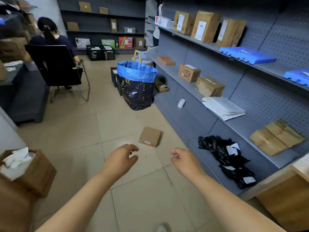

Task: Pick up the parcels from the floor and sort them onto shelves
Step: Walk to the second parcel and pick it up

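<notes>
On glossy tile, flat square cardboard parcel (pixel 150 136) — bare hands, left (pixel 120 160), right (pixel 184 160), loosely curled.

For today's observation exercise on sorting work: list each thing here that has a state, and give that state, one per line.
left hand: open, empty, above the floor
right hand: loosely curled, empty
small cardboard parcel: closed, flat on the floor
blue-rimmed sack: upright, mouth open
black poly bags: crumpled, on the lowest shelf
white envelopes: stacked on the middle shelf

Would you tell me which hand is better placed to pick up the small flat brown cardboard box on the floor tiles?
Probably the left hand: its curled fingers sit just below the small flat brown cardboard box. The right hand, also empty, sits further right, towards the grey metal shelving.
</notes>
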